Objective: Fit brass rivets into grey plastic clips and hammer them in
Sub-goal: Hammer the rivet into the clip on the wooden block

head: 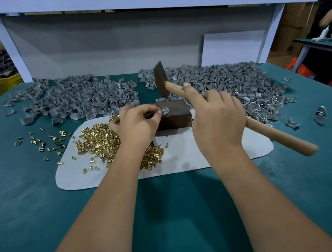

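1. Dark rectangular metal block (pixel 173 115), centre of bench on white rounded mat (pixel 216 153): your anvil, raised so the strike lands solid.
2. Grey plastic clip w/ brass rivet (pixel 164 111) standing up in it: sits on block top, near its left edge. Your left hand (pixel 137 122) pinches it w/ curled fingertips, prob. to keep rivet upright for the blow.
3. Wooden-handled hammer w/ dark wedge head (pixel 160 79): your right hand (pixel 217 117) is wrapped round the handle, index finger laid along it for aim; head is raised above and behind the block, not touching.
4. Loose brass rivet heap (pixel 97 139): on mat just beside left hand, short reach.
5. Unfitted grey clips pile (pixel 73 97) at back left; riveted clips pile (pixel 240 87) at right, some showing brass, so likely done stock.
6. Keep left fingertips clear of strike path.
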